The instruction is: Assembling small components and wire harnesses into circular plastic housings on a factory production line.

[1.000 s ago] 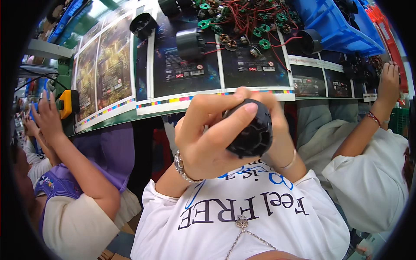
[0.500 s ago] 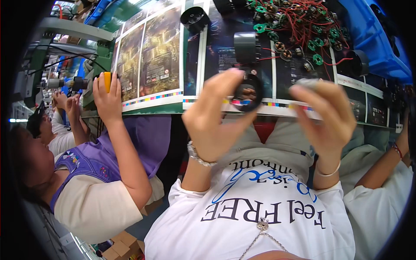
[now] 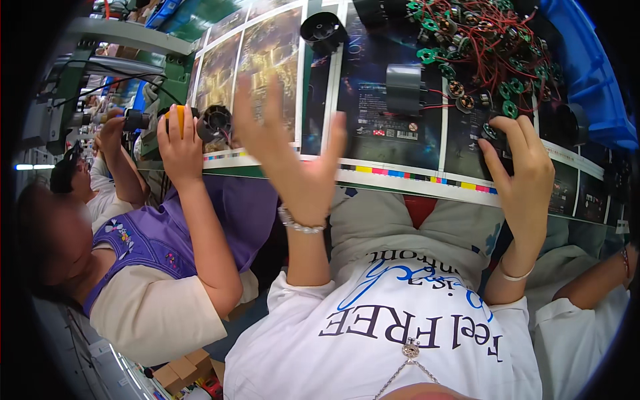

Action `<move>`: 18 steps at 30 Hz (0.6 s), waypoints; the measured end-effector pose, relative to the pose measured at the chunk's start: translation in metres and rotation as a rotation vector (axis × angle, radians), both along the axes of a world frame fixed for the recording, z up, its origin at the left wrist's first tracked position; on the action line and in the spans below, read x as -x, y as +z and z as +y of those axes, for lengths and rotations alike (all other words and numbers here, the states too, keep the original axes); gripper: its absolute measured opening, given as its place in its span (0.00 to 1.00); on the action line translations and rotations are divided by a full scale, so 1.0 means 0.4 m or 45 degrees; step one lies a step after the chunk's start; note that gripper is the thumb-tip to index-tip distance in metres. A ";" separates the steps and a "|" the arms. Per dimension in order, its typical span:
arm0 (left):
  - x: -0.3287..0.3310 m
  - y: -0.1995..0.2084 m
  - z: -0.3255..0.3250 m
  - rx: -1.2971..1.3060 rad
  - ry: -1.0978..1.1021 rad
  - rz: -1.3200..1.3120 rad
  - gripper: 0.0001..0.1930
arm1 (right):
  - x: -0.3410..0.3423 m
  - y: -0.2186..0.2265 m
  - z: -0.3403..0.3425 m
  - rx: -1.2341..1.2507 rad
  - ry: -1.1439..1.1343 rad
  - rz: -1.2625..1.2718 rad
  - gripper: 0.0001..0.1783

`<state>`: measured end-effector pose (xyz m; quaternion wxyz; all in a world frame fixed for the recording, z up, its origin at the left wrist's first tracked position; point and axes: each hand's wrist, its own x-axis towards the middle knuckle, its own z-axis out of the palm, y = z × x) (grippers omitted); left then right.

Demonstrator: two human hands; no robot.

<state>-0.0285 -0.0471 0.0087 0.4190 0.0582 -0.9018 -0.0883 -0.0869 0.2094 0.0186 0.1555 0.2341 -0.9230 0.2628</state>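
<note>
My left hand (image 3: 290, 157) is raised over the left part of the sheet-covered table, its fingers spread and blurred by motion, with nothing in it. Just to its left lies a black round housing (image 3: 215, 123) with a wire by it, close to a co-worker's hand (image 3: 180, 143). At the right, thumb and forefinger of my right hand (image 3: 523, 157) pinch a small dark round part (image 3: 490, 131) at the near edge of a pile of round parts with green boards and red wires (image 3: 490, 50). A dark cylindrical housing (image 3: 404, 90) with red wires lies between my hands.
Another black open housing (image 3: 323, 33) stands farther back. A blue plastic bin (image 3: 587, 73) borders the pile on the right, with a dark cylinder (image 3: 572, 124) before it. On the left, the co-worker holds something yellow (image 3: 176, 121) by a green machine frame (image 3: 175, 80).
My left hand has let go of the black round housing, which now lies at the left by the co-worker. My right hand has moved forward to the wired pile and pinches a part there.
</note>
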 end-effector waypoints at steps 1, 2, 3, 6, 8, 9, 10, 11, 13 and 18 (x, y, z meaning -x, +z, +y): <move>0.009 0.000 0.036 -0.134 -0.154 0.013 0.43 | -0.002 0.005 -0.002 0.001 0.018 -0.004 0.17; 0.018 0.006 0.062 -0.170 -0.317 0.005 0.44 | -0.007 0.009 -0.002 0.002 0.037 -0.007 0.15; 0.032 0.004 0.083 -0.188 -0.498 0.042 0.43 | -0.011 0.018 -0.001 0.005 0.053 -0.008 0.14; 0.045 0.002 0.118 -0.245 -0.546 -0.088 0.38 | -0.014 0.017 0.004 -0.008 0.093 -0.007 0.11; 0.049 -0.012 0.118 -0.256 -0.619 -0.199 0.37 | -0.016 0.015 0.012 0.050 0.149 -0.054 0.10; 0.050 -0.018 0.116 -0.261 -0.656 -0.255 0.36 | -0.016 0.014 0.016 0.078 0.175 -0.078 0.10; 0.049 -0.022 0.113 -0.268 -0.694 -0.311 0.36 | -0.017 0.014 0.018 0.106 0.201 -0.103 0.09; 0.051 -0.025 0.110 -0.268 -0.694 -0.307 0.36 | -0.019 0.013 0.021 0.104 0.201 -0.099 0.09; 0.052 -0.030 0.106 -0.320 -0.687 -0.228 0.35 | -0.023 0.012 0.028 0.164 0.223 -0.118 0.09; 0.037 -0.015 0.124 -0.459 -0.630 -0.215 0.35 | -0.023 0.011 0.029 0.311 0.199 -0.055 0.07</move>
